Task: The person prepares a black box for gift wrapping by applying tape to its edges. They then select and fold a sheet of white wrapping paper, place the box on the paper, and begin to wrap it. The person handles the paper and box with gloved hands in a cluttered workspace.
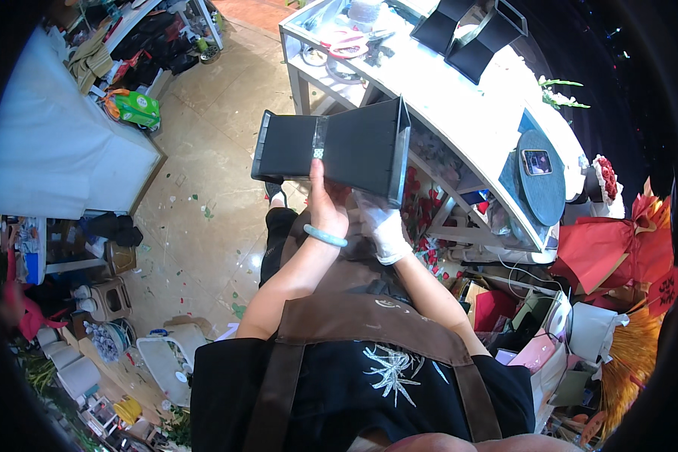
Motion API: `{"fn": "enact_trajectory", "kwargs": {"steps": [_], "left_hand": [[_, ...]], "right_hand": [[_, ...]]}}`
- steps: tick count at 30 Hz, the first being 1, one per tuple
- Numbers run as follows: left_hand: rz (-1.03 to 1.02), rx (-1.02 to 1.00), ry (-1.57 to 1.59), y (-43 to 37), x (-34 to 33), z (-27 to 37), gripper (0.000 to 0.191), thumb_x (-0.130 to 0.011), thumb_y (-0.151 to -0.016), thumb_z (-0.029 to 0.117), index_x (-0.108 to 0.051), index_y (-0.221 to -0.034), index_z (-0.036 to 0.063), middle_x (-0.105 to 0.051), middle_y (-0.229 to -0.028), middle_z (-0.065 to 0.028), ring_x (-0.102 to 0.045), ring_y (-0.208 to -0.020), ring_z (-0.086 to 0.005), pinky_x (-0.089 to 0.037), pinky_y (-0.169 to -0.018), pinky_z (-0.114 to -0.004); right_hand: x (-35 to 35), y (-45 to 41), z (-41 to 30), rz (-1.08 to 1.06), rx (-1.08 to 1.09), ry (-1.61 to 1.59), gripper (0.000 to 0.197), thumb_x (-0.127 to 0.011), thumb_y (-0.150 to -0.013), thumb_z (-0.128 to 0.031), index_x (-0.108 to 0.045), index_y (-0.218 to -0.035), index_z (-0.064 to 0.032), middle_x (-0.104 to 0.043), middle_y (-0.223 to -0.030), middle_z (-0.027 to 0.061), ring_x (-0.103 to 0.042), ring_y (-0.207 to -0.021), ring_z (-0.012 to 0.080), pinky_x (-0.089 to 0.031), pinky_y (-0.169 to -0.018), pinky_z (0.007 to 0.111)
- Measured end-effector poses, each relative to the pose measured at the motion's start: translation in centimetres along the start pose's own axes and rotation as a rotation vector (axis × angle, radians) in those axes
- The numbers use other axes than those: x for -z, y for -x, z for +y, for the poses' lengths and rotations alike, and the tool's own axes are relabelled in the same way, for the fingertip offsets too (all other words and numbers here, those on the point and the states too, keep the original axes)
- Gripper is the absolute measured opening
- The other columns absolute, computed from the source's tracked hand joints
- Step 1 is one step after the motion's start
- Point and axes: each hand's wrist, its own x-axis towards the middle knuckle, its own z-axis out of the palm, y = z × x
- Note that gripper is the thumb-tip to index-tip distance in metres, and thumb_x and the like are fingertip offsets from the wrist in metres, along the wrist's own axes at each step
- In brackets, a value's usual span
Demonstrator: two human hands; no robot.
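Observation:
A black, waisted flower box (361,141) with flared ends lies sideways before my chest. A clear band (320,133) with a small patterned patch crosses its narrow middle. My left hand (326,203), with a pale green bangle (325,235) at the wrist, grips the box from below, thumb on the band. My right hand (383,226), in a white glove, is at the underside near the wider end; its fingers are partly hidden behind the box. Two similar black boxes (457,39) lie on the white table (429,79) ahead to the right.
Red-handled scissors (344,44) lie at the table's far left end. A phone (537,162) rests on a dark round turntable (542,189) at the right. Petals and leaves are scattered over the tiled floor (186,237). Red wrapped bouquets (610,254) and boxes crowd the right side.

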Motion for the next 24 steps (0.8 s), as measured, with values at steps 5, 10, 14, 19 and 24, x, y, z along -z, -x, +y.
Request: {"fn": "enact_trajectory", "kwargs": {"steps": [5, 10, 14, 19, 24], "left_hand": [[-0.049, 0.018, -0.023, 0.7, 0.4, -0.3, 0.047, -0.074, -0.079, 0.046, -0.06, -0.107, 0.0107, -0.061, -0.097, -0.0006, -0.056, -0.088, -0.0142, -0.043, -0.081, -0.028], [-0.1, -0.419, -0.132, -1.0, -0.2, 0.4, 0.053, -0.075, -0.081, 0.036, -0.052, -0.116, 0.0031, -0.056, -0.107, -0.0008, -0.051, -0.093, -0.0106, -0.041, -0.086, -0.027], [-0.139, -0.678, -0.28, -2.1, 1.1, 1.2, 0.061, -0.081, -0.077, 0.019, -0.045, -0.123, 0.0028, -0.054, -0.111, -0.0058, -0.051, -0.097, -0.015, -0.04, -0.09, -0.03], [-0.176, -0.777, -0.663, -1.4, 2.9, 1.0, 0.07, -0.079, -0.074, 0.011, -0.038, -0.129, -0.0002, -0.052, -0.12, -0.0119, -0.049, -0.111, -0.0224, -0.037, -0.099, -0.034], [-0.344, -0.523, -0.533, 0.7, 3.8, 2.7, 0.067, -0.078, -0.074, 0.011, -0.039, -0.127, -0.0001, -0.053, -0.117, -0.0092, -0.053, -0.108, -0.018, -0.042, -0.094, -0.031]], "right_hand": [[0.5, 0.5, -1.4, 0.029, 0.103, -0.042, 0.02, -0.055, -0.093, -0.011, -0.063, -0.108, -0.0003, -0.066, -0.101, 0.0079, -0.062, -0.087, 0.0153, -0.049, -0.071, 0.027], [-0.8, 3.3, -6.6, -0.114, -0.121, -0.023, 0.026, -0.051, -0.095, -0.026, -0.06, -0.098, -0.0026, -0.064, -0.084, 0.0095, -0.06, -0.077, 0.0197, -0.044, -0.065, 0.034], [-0.8, 4.9, -11.0, -0.035, 0.572, 0.783, 0.035, -0.067, -0.084, -0.019, -0.063, -0.114, -0.0039, -0.056, -0.075, 0.0045, -0.049, -0.066, 0.0195, -0.04, -0.064, 0.033], [1.3, 4.3, -15.7, -0.107, 0.87, 0.983, 0.04, -0.073, -0.075, -0.016, -0.064, -0.113, -0.0068, -0.051, -0.066, -0.0002, -0.045, -0.062, 0.0179, -0.037, -0.065, 0.034], [6.1, 1.4, -18.4, 0.066, 0.935, 0.892, 0.017, -0.077, -0.073, -0.016, -0.072, -0.088, -0.0106, -0.05, -0.059, -0.0004, -0.044, -0.059, 0.0176, -0.037, -0.061, 0.033]]}}
